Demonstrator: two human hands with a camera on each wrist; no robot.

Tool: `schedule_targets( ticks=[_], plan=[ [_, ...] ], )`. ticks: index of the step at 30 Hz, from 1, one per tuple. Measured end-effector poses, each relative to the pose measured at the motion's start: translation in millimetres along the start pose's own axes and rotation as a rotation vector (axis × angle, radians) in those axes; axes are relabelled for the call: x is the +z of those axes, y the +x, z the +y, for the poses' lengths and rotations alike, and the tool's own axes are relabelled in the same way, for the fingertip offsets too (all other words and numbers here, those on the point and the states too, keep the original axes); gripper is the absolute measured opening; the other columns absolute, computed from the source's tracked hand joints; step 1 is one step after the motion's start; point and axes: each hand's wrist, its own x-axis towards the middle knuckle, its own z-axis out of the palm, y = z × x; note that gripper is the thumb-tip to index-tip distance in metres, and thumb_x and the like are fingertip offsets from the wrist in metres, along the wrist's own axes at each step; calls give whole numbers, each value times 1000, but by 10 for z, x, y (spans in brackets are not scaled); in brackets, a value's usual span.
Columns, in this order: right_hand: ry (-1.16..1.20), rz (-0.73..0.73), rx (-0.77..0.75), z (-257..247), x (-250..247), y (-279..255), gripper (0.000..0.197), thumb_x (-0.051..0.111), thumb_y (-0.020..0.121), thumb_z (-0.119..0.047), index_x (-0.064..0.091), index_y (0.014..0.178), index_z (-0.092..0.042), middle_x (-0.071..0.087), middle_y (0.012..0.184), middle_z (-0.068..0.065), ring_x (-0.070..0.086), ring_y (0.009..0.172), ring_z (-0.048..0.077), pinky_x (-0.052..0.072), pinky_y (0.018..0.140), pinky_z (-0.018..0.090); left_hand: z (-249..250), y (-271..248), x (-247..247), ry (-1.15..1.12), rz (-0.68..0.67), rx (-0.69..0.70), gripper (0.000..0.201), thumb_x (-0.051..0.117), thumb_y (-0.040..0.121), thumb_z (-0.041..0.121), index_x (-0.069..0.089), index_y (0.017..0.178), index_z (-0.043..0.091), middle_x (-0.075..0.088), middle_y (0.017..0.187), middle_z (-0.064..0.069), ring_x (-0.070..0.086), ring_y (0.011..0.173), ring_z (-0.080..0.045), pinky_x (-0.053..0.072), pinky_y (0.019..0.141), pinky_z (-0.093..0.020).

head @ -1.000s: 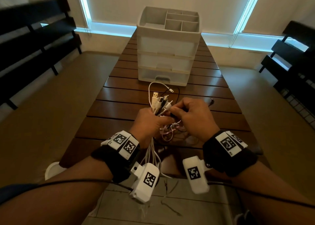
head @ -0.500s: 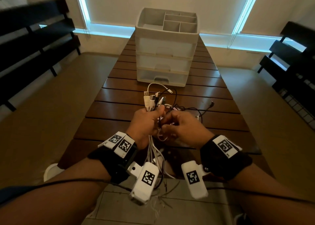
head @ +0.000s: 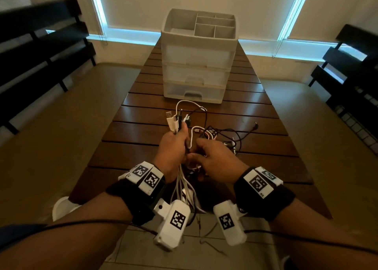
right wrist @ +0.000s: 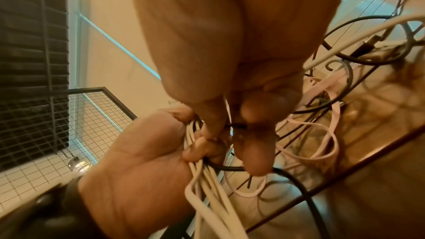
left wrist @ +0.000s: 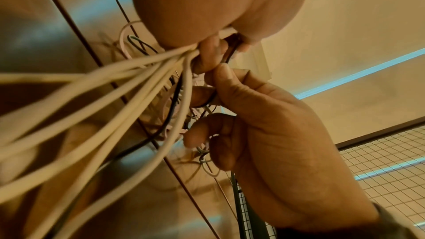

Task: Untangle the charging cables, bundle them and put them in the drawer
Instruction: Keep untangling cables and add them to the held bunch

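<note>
My left hand grips a bunch of white and black charging cables above the near part of the wooden table; their plug ends stick up above my fist and the rest hangs down over the table edge. In the left wrist view the white strands fan out from that fist. My right hand sits just to the right and pinches a thin black cable between thumb and fingers. More tangled black, white and pink cables lie on the table behind my right hand. The white drawer unit stands further back, all drawers shut.
Dark benches flank the table on the left, and another on the right. The drawer unit's top holds an open divided tray. A wire mesh panel shows in the wrist views. Tiled floor lies below the table's near edge.
Both hands have shifted slightly nearer and lower; the bunch in my left hand now tilts left. My right hand has moved down from the plug ends, and more loose cable shows on the table.
</note>
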Motion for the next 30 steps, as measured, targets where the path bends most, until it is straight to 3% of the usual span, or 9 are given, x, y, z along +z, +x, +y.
schedule_targets(
  ticks=[4,8,14,18,20,21,25,28,30],
  plan=[
    [-223,-56,-3,88,4,24,12,55,96,-26,60,105,-19,64,99,-2,64,86,14,57,79,36,-2,32,-18,-30,7,44,47,42,100,46,43,62,19,36,52,4,31,46,-10,28,43,-22],
    [-342,27,17,213,-53,93,18,55,95,-27,62,111,-20,65,107,0,60,98,16,52,89,41,-12,72,-48,-5,71,61,45,44,98,48,44,63,20,38,50,8,34,44,-8,32,46,-23],
    [-302,75,71,319,-134,95,22,51,97,-18,63,116,-18,67,104,-1,64,92,11,55,88,35,82,138,-116,17,163,114,41,44,99,45,45,66,21,36,51,10,30,44,-6,28,47,-23],
    [-260,32,-16,270,-117,80,23,51,93,-3,66,108,-11,65,104,2,64,94,14,55,88,37,116,141,-148,-71,164,78,41,43,100,44,44,71,16,39,43,8,43,46,-10,48,58,-33],
    [-297,27,-55,263,-128,78,20,54,93,-6,68,107,-13,65,107,0,62,97,12,54,89,32,143,126,-163,-167,100,12,41,43,100,44,43,70,16,35,46,5,40,44,-12,51,50,-32],
    [-306,34,-63,276,-142,79,18,57,93,-9,68,105,-15,65,108,-1,62,98,11,53,89,29,164,116,-171,-177,65,-26,40,44,100,44,43,70,17,32,47,5,34,42,-11,44,43,-27],
    [-437,101,-86,375,-206,110,14,62,89,-14,67,98,-24,64,107,-6,60,97,12,51,86,32,195,91,-218,-35,-61,-181,33,47,100,39,47,75,18,31,48,7,26,38,-6,25,34,-18],
    [-498,122,-66,413,-233,120,12,60,89,-16,65,97,-22,62,109,-6,58,98,14,48,82,28,193,54,-267,130,-130,-236,18,61,93,31,57,86,15,39,54,5,32,41,-7,26,34,-18],
    [-481,123,-57,406,-233,119,13,60,91,-18,66,101,-22,63,107,-7,58,97,12,47,81,27,174,50,-276,229,-87,-181,12,70,86,21,63,91,14,54,70,-2,48,56,-13,38,40,-21]
  ],
)
